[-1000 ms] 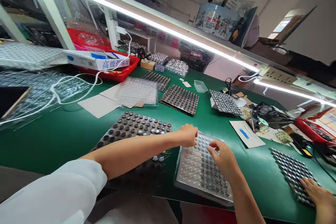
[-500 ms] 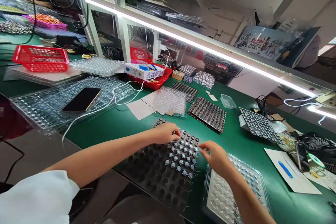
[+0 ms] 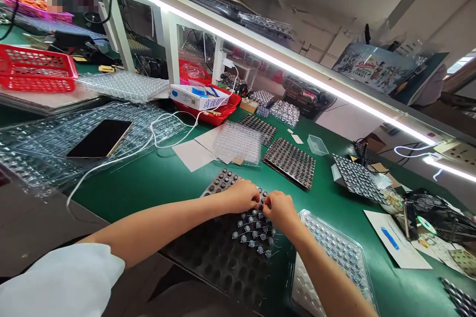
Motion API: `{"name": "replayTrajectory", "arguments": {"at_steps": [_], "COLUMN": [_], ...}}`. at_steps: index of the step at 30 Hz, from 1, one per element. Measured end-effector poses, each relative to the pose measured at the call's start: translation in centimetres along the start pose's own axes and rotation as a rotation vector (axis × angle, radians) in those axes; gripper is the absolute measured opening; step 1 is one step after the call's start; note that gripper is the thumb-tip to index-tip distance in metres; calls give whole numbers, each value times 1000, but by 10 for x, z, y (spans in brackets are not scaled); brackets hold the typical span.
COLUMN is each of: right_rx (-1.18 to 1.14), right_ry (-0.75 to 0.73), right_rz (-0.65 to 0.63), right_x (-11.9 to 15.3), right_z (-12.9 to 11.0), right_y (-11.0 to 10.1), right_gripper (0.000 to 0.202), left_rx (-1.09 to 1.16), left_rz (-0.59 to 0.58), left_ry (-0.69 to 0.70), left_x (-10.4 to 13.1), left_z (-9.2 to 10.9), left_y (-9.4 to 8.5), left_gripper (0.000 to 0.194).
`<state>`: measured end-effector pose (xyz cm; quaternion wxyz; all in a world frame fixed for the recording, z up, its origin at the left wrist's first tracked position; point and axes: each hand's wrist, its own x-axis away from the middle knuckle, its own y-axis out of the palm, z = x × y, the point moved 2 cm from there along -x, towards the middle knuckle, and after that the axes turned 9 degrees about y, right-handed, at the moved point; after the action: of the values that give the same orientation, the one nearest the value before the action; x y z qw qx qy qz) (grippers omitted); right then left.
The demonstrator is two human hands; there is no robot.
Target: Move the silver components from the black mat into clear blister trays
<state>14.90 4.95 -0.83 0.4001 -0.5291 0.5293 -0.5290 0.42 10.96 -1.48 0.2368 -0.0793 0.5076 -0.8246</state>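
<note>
where apart before, both hands [image 3: 260,203] together

Both hands are down on the black foam tray [image 3: 223,257], left hand [image 3: 241,196] and right hand [image 3: 279,209] almost touching, fingers curled over a cluster of small silver components [image 3: 256,230] stuck in its holes. A clear blister tray [image 3: 334,252] sits just beside it on the green desk [image 3: 148,183], a phone [image 3: 99,138] lies further left on clear trays
</note>
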Motion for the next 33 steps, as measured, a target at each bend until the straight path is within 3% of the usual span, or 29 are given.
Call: {"name": "replayTrajectory", "arguments": {"at_steps": [3, 5, 10, 14, 16, 20, 24, 29, 33], "right_rx": [34, 16, -234, -321, -314, -275, -199, -175, -260], "right_ry": [37, 64, 250, 368, 356, 326, 389, 415, 400], "right_rz": [75, 123, 181, 112, 79, 34, -6, 95, 180], "right_x": [12, 24, 73, 104, 108, 102, 93, 96, 111], "right_z": [5, 21, 106, 157, 160, 140, 129, 137, 151], "right_y": [-9, -21, -47, -39, -30, -16, -12, -15, -17], "right_gripper": [9, 10, 15, 21, 21, 19, 17, 8, 13], "left_rx": [-3, -3, 84, 210, 261, 295, 236, 138, 75], "left_rz": [-7, -24, 35, 118, 117, 49, -34, -142, -278], "left_ry": [-1, -20, -38, -74, -45, 20, 39, 25, -15], "left_x": [-2, -4, -8, -15, -25, -52, -75, -94, -103], "left_z": [4, 5, 1, 9, 24, 61, 90, 108, 122], "left_y": [2, 4, 3, -1, 4, 26, 44, 52, 54], "left_gripper": [12, 9, 13, 18, 16, 14, 15, 15, 13]}}
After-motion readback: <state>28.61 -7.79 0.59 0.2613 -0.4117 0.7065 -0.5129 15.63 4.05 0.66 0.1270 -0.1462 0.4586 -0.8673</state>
